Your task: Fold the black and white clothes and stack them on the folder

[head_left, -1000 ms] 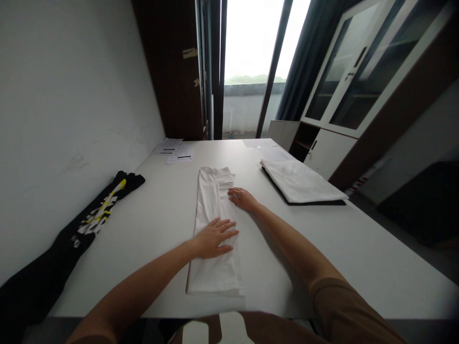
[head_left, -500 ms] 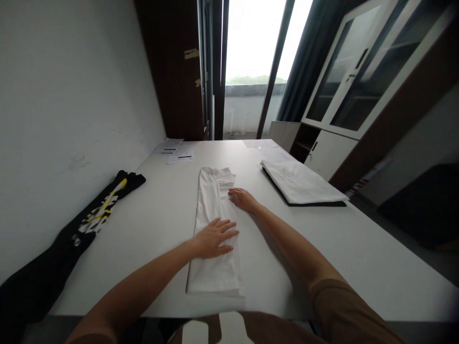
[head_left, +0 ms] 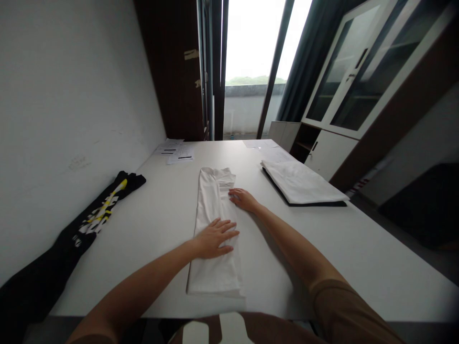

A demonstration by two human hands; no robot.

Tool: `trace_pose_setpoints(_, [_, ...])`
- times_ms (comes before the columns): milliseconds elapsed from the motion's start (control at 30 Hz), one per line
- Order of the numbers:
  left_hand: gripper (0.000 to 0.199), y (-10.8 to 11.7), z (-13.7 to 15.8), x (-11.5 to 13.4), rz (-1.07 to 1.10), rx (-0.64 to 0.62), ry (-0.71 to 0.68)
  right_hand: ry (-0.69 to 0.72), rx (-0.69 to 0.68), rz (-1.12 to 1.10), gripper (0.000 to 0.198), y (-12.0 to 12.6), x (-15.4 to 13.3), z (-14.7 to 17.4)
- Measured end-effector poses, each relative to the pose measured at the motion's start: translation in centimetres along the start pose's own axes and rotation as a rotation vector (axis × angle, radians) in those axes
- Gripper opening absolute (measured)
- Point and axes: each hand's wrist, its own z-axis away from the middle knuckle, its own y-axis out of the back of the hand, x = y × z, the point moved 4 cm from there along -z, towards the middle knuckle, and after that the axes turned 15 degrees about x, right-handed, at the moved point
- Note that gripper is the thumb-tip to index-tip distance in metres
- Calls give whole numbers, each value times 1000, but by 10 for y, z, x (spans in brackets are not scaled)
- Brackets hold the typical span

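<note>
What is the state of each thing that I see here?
Middle white cloth: folded narrow, flat
Left hand: flat on it, fingers spread
Right hand: resting on its right edge
Other white cloth: folded, atop black cloth
Printed black garment: loosely gathered
Papers: flat
Glass doors: shut

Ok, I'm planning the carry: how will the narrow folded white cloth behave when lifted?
The narrow white cloth will probably droop, as its creases look soft. It seems light, lying thin. Its layers may slip, since edges look uneven.
</note>
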Motion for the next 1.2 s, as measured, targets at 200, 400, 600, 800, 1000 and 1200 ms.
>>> trace_pose_setpoints(200, [60, 0, 0, 0, -6, -2, 4, 1, -5, 9, 29, -1, 1, 0])
trace_pose_setpoints(400, [61, 0, 0, 0, -3, 0, 5, 7, -7, 9, 29, 0, 0, 0])
trace_pose_setpoints(600, [60, 2, 0, 0, 9, -9, 11, -2, -8, 16, 29, -2, 1, 0])
trace_pose_setpoints(800, [61, 0, 0, 12, 15, -48, 76, 8, -21, 12, 31, 0, -1, 0])
trace_pose_setpoints(1000, [66, -6, 6, 38, 62, -125, -73, -4, -23, 9, 31, 0, -1, 0])
trace_pose_setpoints(1200, [64, -12, 10, 48, 6, -109, -69, 0, -40, 38, 36, -5, 3, 3])
